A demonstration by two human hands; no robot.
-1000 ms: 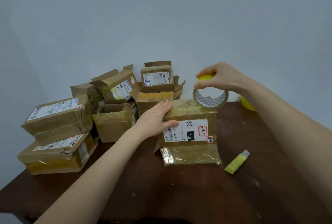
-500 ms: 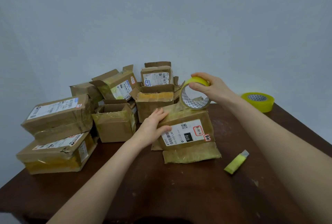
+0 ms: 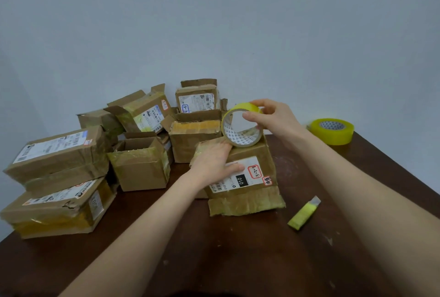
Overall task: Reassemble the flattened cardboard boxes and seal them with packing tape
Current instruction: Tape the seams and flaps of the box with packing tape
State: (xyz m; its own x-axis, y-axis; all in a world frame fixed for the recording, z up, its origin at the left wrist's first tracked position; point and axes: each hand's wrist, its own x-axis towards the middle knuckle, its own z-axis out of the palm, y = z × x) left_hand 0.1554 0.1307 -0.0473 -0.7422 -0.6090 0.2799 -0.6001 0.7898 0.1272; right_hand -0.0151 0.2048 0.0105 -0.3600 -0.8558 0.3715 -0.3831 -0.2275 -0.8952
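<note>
Head view, left hand (image 3: 214,165) on box (image 3: 267,154), right hand (image 3: 273,118) gripping tape (image 3: 240,136)

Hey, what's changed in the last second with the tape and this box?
The right hand still grips the tape roll and carried it left along the top of the box. The box tilted back. The left hand slid from its left corner onto the label. Nothing was let go. The cutter and piled boxes stayed put.
</note>
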